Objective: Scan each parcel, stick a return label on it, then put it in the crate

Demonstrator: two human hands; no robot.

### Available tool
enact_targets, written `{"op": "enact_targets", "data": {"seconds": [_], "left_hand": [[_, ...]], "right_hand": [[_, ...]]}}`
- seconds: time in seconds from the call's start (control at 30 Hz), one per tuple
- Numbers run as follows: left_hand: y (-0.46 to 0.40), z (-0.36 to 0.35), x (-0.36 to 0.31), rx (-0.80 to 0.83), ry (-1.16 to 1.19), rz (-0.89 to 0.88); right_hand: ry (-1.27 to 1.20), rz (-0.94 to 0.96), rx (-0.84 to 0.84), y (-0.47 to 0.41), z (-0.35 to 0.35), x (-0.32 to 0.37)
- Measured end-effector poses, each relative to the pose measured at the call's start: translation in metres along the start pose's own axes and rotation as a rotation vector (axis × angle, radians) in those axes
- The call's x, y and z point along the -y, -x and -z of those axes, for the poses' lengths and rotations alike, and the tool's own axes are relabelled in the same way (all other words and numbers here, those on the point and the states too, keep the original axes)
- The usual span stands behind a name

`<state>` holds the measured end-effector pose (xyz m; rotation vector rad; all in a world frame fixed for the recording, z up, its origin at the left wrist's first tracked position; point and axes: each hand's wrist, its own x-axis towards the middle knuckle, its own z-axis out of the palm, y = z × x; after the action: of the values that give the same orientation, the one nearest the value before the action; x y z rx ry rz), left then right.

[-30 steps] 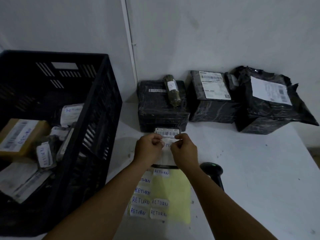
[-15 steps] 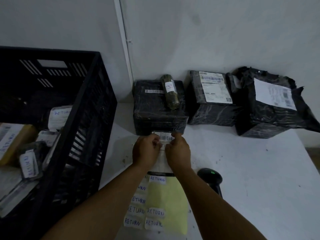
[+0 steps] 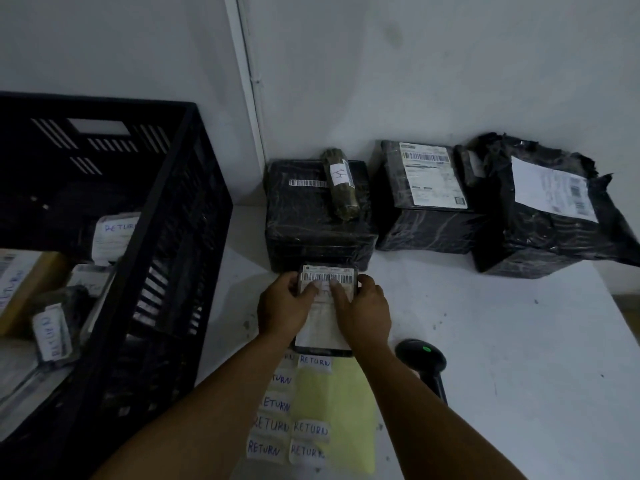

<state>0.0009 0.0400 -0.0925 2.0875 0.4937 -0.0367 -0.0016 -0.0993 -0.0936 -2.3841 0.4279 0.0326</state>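
A small flat dark parcel (image 3: pixel 325 327) with a white shipping label lies on the white table in front of me. My left hand (image 3: pixel 282 306) and my right hand (image 3: pixel 365 311) hold its sides, and both thumbs press a return label (image 3: pixel 325 291) onto its top, just below the barcode. The yellow backing sheet (image 3: pixel 332 403) with several handwritten RETURN stickers lies nearer to me. The black crate (image 3: pixel 166 258) stands at the left, holding several labelled parcels.
Three black-wrapped parcels (image 3: pixel 320 216) (image 3: pixel 426 202) (image 3: pixel 550 216) sit along the wall; a small brown roll (image 3: pixel 341 188) lies on the leftmost. A black barcode scanner (image 3: pixel 424 362) with a green light lies right of my right forearm.
Both hands have brought the return label down from the air onto the small parcel, and my thumbs now press it flat. The view has shifted slightly left.
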Motion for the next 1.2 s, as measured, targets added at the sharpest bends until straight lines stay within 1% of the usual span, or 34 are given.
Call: {"op": "enact_targets", "data": {"seconds": [0.13, 0.3, 0.4, 0.53, 0.67, 0.8, 0.9, 1.03, 1.2], "left_hand": [[0.005, -0.001, 0.004, 0.033, -0.019, 0.031], [0.007, 0.004, 0.010, 0.104, -0.008, -0.048], [0.010, 0.008, 0.010, 0.118, -0.023, -0.038], [0.020, 0.014, 0.009, 0.093, -0.005, -0.026], [0.030, 0.026, -0.004, 0.032, 0.061, -0.039], [0.033, 0.050, -0.036, -0.055, 0.132, -0.122], [0.035, 0.079, -0.066, -0.161, 0.145, -0.212], [0.040, 0.128, -0.100, -0.281, 0.172, -0.292], [0.045, 0.206, -0.121, -0.354, 0.188, -0.338]], "right_hand": [[-0.020, -0.039, 0.061, 0.001, -0.002, -0.003], [-0.068, -0.058, 0.081, -0.004, 0.000, -0.007], [-0.066, -0.069, 0.102, -0.001, 0.002, -0.010], [-0.065, -0.051, 0.098, 0.012, 0.010, -0.016], [-0.156, -0.012, 0.054, 0.026, 0.028, -0.010], [-0.317, 0.058, -0.040, 0.035, 0.059, 0.020], [-0.422, 0.143, -0.083, 0.041, 0.081, 0.055], [-0.538, 0.229, -0.075, 0.049, 0.102, 0.106], [-0.637, 0.342, -0.002, 0.064, 0.104, 0.175]]}}
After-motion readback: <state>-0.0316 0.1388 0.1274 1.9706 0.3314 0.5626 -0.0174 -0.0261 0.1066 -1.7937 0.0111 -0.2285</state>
